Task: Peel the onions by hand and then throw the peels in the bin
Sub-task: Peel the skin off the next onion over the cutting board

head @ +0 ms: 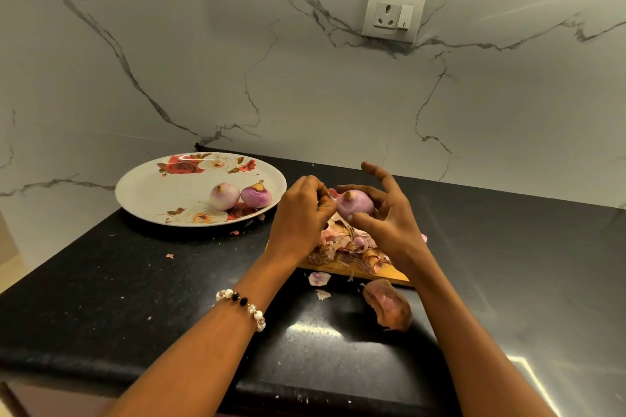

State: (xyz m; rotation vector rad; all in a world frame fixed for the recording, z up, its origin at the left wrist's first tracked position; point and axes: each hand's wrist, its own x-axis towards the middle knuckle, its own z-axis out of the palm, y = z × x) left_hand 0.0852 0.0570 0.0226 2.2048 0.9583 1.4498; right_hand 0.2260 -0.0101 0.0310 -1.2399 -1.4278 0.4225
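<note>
Two peeled onions sit side by side, touching, near the right edge of a flowered plate at the left of the black counter. Moving right, we see our left hand, a bead bracelet on its wrist, with fingertips curled in and pinching at the skin of a third onion. Our right hand cups that onion from the right, thumb and lower fingers around it, upper fingers lifted loosely. Under both hands a heap of peels lies on a wooden board, and one large loose peel rests on the counter just in front.
</note>
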